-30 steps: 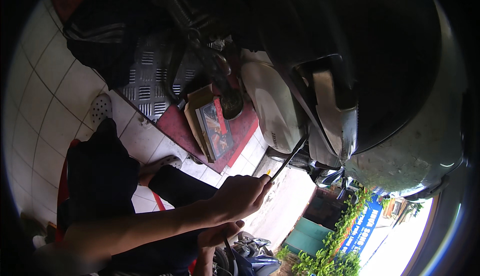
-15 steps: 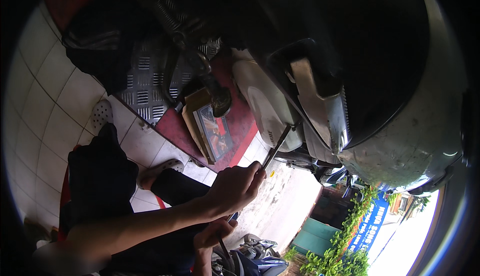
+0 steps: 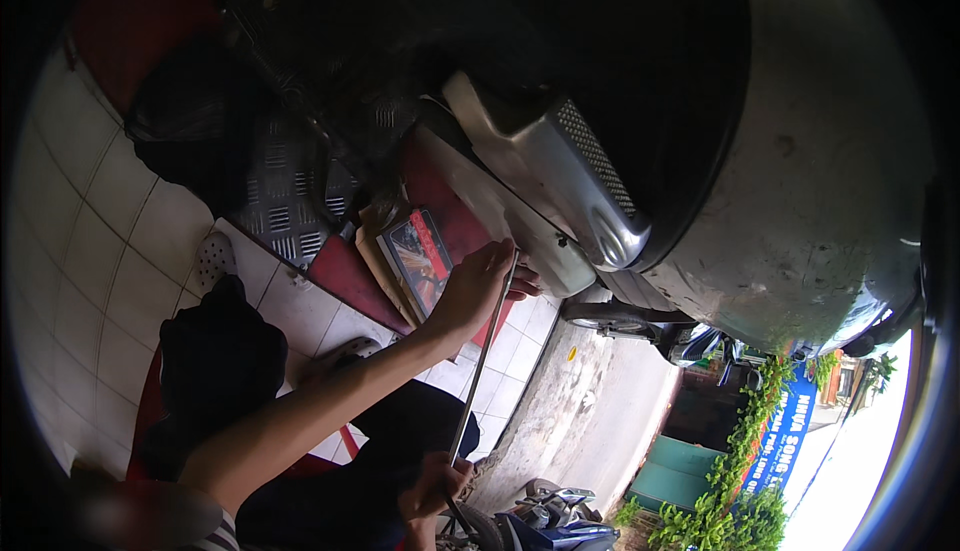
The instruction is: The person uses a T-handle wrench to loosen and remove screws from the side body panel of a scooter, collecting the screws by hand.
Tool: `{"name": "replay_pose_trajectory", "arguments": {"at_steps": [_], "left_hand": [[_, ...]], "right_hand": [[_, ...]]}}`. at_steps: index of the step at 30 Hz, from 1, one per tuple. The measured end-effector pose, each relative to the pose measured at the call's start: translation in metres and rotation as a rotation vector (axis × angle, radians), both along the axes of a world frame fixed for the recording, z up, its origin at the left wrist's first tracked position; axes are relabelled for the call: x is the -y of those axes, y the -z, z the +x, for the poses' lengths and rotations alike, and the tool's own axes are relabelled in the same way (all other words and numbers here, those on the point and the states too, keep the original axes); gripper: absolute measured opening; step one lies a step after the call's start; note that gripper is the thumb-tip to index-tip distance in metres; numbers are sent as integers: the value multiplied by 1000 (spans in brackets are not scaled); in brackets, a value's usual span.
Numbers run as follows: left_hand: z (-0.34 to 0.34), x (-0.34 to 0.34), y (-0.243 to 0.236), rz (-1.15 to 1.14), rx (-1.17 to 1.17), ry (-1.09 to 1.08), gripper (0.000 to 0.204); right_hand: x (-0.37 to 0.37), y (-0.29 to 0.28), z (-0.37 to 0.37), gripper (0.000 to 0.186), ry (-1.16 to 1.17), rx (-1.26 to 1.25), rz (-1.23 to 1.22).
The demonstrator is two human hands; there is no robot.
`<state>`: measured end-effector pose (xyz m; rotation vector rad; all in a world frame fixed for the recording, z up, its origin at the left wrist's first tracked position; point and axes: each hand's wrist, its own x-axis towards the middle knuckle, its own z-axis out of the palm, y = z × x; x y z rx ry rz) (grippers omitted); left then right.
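Note:
My left hand (image 3: 480,286) reaches up from the lower left, fingers closed around the upper end of a long, thin metal rod (image 3: 481,361). My right hand (image 3: 430,491) grips the rod's lower part near the bottom middle. Just beyond my left hand are a pale scooter panel (image 3: 550,266), with a small dark opening, and a silver metal cover (image 3: 545,166) with a perforated strip. The dark, dusty scooter body (image 3: 800,181) fills the upper right. Behind my left hand lies a printed box (image 3: 415,261) on cardboard.
A red platform (image 3: 338,286) with a tread plate (image 3: 285,201) stands on white floor tiles (image 3: 120,231), a black cloth (image 3: 190,131) on it. My feet are at the left. Motorbikes (image 3: 555,516) stand at the lower middle, near a pavement, greenery and a blue banner (image 3: 775,431).
My left hand has moved up toward the scooter. The rod is steeper, its tip now near my left fingers rather than well beyond them. The view has shifted, showing more of the silver cover.

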<state>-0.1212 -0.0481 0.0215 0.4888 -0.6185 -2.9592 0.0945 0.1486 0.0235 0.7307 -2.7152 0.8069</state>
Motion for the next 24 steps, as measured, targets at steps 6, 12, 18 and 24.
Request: {"name": "replay_pose_trajectory", "arguments": {"at_steps": [6, 12, 18, 24], "left_hand": [[-8, -1, -8, -194, -15, -75, 41], [-8, 17, -28, -1173, -74, -206, 31], [-22, 23, -29, -1639, -45, -351, 28], [-27, 31, -29, -1611, -190, -423, 21]], "right_hand": [[-28, -3, 46, 8, 226, 174, -155], [-26, 1, 34, 8, 232, 119, -194], [-16, 10, 30, 7, 221, 107, -213], [-12, 15, 26, 7, 231, 109, -224]]}}
